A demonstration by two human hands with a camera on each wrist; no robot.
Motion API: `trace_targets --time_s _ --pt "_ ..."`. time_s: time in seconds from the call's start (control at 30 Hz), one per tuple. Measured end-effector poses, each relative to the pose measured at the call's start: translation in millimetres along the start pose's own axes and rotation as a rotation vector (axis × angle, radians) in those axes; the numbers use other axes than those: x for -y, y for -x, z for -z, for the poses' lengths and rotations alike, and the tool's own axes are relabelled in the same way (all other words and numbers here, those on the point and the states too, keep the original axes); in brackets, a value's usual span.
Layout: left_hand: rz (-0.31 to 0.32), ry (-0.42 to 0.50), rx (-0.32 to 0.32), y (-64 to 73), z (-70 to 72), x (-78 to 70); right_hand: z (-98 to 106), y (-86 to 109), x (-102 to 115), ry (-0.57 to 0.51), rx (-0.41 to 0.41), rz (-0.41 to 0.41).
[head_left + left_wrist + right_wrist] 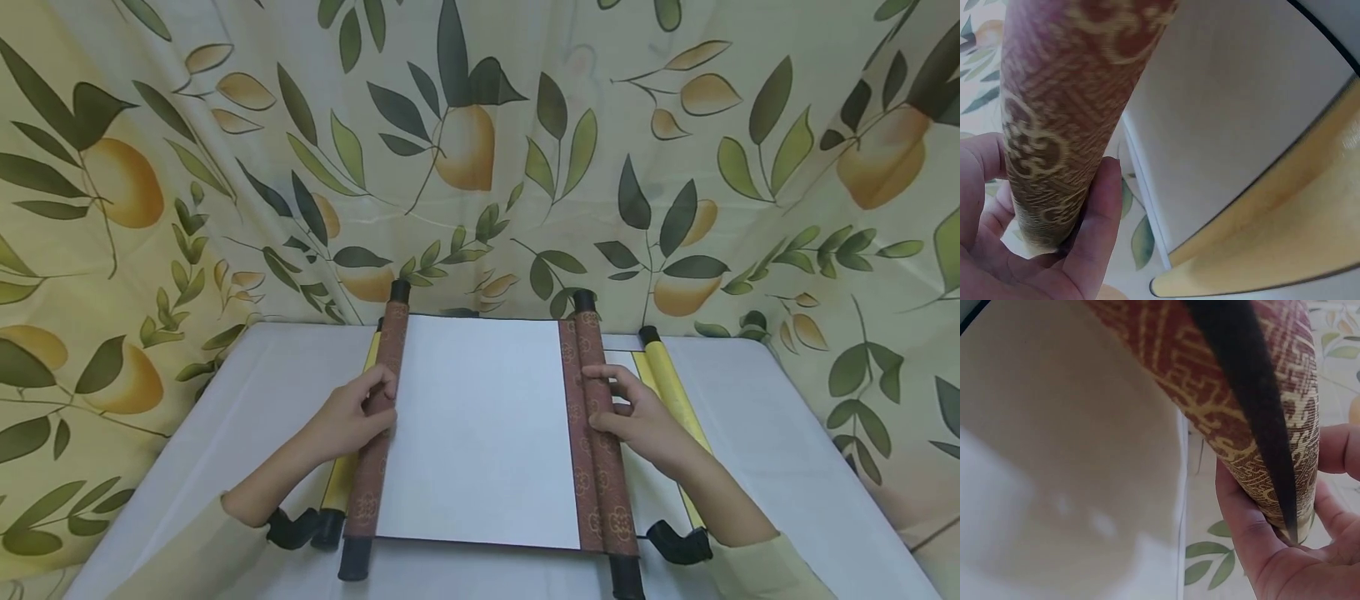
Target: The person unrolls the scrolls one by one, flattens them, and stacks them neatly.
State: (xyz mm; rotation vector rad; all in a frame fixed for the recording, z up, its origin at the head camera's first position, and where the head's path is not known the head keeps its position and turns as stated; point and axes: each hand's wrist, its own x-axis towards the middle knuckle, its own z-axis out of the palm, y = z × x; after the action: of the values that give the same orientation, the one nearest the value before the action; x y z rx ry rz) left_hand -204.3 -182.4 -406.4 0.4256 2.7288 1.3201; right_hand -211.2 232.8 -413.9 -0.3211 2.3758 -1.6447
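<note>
A hanging scroll with reddish-brown patterned brocade ends and black knobs is spread partly open, its blank white paper [480,433] facing up in the head view. My left hand [348,417] grips the left brocade roll [382,408], fingers and thumb curled round it. On the other side my right hand [641,417] grips the right brocade roll [600,450], thumb and fingers on either side. Both wrist views show fingers wrapped about the patterned rolls. Behind and beneath lies a second scroll with yellow rolls [678,400], largely hidden by the brown one.
A white-covered table [750,417] carries the scrolls. Behind it hangs a curtain [525,167] printed with leaves and orange fruit. Black straps [678,542] sit at the wrists, below the cream sleeves [202,550].
</note>
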Motion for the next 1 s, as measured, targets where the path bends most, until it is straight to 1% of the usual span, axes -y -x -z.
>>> trace_targets --time_s 0.2,0.37,0.57,0.77,0.9,1.0 --pt "0.015 -0.014 0.005 1.6 4.2 3.4 -1 1.1 -1 -0.006 0.012 -0.005" --pt "0.013 -0.016 -0.007 2.0 5.3 5.2 -1 1.6 0 -0.004 0.004 -0.006" --pt "-0.013 -0.023 -0.017 2.1 6.8 6.9 -2 1.7 1 -0.002 0.001 -0.007" --pt "-0.035 -0.052 -0.041 2.4 11.1 10.0 -1 2.3 1 0.001 0.002 -0.003" --pt "-0.042 -0.057 -0.031 1.5 13.0 12.1 0 2.8 1 0.011 0.003 -0.004" --pt "-0.035 -0.052 -0.019 0.8 13.5 13.4 0 3.1 0 0.016 0.0 -0.003"
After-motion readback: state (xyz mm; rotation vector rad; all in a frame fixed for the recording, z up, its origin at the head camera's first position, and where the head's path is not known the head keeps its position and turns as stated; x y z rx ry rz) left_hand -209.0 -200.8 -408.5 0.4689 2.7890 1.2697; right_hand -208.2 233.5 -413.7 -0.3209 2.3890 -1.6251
